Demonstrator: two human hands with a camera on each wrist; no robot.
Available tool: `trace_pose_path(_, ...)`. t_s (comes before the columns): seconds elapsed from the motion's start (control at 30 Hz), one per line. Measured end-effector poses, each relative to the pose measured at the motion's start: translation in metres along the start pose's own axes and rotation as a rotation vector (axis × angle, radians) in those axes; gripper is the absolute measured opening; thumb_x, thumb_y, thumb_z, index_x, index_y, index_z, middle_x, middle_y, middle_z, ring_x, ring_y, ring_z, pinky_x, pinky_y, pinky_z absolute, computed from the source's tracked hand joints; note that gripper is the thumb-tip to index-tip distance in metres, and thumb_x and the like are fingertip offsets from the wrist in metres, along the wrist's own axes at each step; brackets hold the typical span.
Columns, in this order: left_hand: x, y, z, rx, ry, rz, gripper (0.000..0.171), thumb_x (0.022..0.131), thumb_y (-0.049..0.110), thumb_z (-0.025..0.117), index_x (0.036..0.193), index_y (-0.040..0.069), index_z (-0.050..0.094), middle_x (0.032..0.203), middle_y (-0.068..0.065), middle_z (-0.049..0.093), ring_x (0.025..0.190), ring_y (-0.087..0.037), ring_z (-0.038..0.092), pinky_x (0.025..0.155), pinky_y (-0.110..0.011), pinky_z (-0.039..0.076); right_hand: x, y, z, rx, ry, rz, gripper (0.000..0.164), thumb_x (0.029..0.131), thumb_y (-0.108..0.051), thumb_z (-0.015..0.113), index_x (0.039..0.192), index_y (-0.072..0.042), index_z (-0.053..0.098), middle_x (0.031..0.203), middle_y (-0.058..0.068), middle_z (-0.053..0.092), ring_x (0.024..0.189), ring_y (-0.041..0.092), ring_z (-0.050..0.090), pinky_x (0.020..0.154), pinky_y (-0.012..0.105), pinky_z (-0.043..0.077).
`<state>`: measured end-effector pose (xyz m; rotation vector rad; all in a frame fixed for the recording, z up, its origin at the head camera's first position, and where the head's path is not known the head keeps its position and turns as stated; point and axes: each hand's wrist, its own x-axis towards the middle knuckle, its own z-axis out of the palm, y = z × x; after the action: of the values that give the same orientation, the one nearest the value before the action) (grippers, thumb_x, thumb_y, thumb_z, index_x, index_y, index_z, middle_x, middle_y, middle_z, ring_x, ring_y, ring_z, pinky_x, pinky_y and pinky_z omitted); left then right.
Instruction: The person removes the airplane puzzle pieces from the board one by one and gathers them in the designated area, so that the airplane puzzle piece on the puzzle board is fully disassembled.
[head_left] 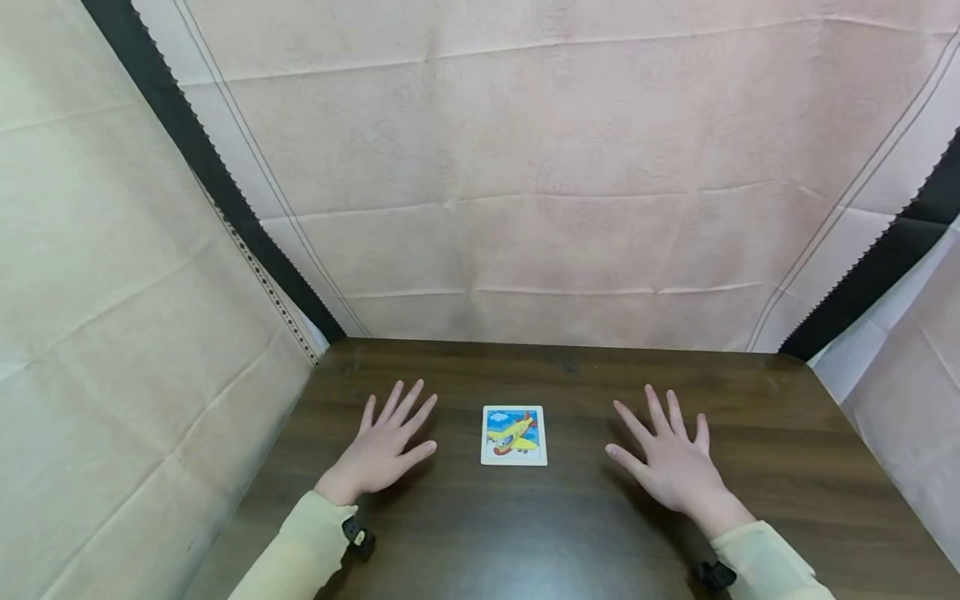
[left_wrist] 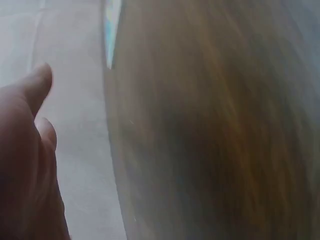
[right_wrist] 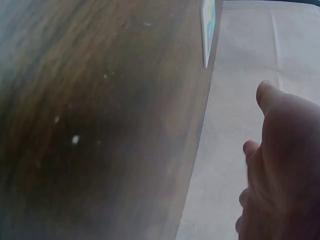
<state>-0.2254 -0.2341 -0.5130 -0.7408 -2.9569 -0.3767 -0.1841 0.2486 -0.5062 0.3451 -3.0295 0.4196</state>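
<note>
While hands (head_left: 379, 452) (head_left: 673, 465) hover, card (head_left: 514, 459) (plane pic (head_left: 513, 436)) lies btwn.

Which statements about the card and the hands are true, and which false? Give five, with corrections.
1. The card lies between the left hand and the right hand. True.
2. The left hand grips the card. False: the card lies apart from it.
3. The card shows a yellow airplane. True.
4. The right hand is a clenched fist. False: its fingers are spread.
5. The card stands on edge. False: it lies flat on the table.
</note>
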Motion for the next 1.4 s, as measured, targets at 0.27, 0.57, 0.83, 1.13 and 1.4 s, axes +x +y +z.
trace_pose_path(0.27, 0.006, 0.026, 0.000, -0.226, 0.054, -0.054, 0.067, 0.109, 0.043, 0.063, 0.166, 0.015, 0.042, 0.174, -0.008, 0.030, 0.159, -0.033, 0.030, 0.122, -0.061, 0.032, 0.017, -0.006, 0.008, 0.199, -0.003, -0.077, 0.067, 0.106, -0.049, 0.065, 0.163, -0.019, 0.048, 0.173, 0.026, 0.024, 0.159, 0.051, 0.014, 0.113, 0.081, 0.021)
trace_pose_path(0.57, 0.029, 0.066, 0.011, -0.309, 0.088, -0.066, 0.039, 0.106, 0.030, 0.071, 0.141, 0.013, 0.071, 0.150, -0.008, 0.062, 0.137, -0.029, 0.059, 0.111, -0.054, 0.049, 0.054, -0.050, 0.031, 0.458, 0.019, -0.109, 0.045, 0.104, -0.030, 0.074, 0.147, -0.017, 0.067, 0.150, 0.008, 0.062, 0.142, 0.034, 0.055, 0.113, 0.061, 0.045)
trace_pose_path(0.83, 0.041, 0.078, 0.023, -0.327, 0.054, -0.060, 0.034, 0.103, 0.024, 0.076, 0.133, 0.009, 0.076, 0.133, -0.007, 0.069, 0.120, -0.024, 0.066, 0.106, -0.048, 0.054, 0.097, -0.097, 0.050, 0.542, -0.062, -0.123, 0.030, 0.100, -0.019, 0.078, 0.131, -0.016, 0.077, 0.126, 0.001, 0.074, 0.114, 0.024, 0.068, 0.103, 0.053, 0.054)
trace_pose_path(1.13, 0.039, 0.080, 0.036, -0.261, -0.007, -0.004, 0.036, 0.105, 0.028, 0.072, 0.134, 0.008, 0.075, 0.130, -0.007, 0.067, 0.113, -0.021, 0.064, 0.100, -0.043, 0.056, 0.122, -0.117, 0.061, 0.469, -0.120, -0.205, 0.030, 0.099, -0.014, 0.079, 0.129, -0.015, 0.078, 0.125, 0.002, 0.073, 0.112, 0.023, 0.068, 0.100, 0.050, 0.057)
trace_pose_path(1.4, 0.038, 0.082, 0.042, -0.245, -0.007, -0.008, 0.043, 0.105, 0.033, 0.072, 0.141, 0.010, 0.071, 0.138, -0.008, 0.065, 0.122, -0.024, 0.064, 0.105, -0.047, 0.054, 0.122, -0.115, 0.073, 0.451, -0.183, -0.188, 0.034, 0.099, -0.019, 0.080, 0.133, -0.019, 0.076, 0.132, 0.004, 0.068, 0.112, 0.022, 0.064, 0.102, 0.049, 0.055)
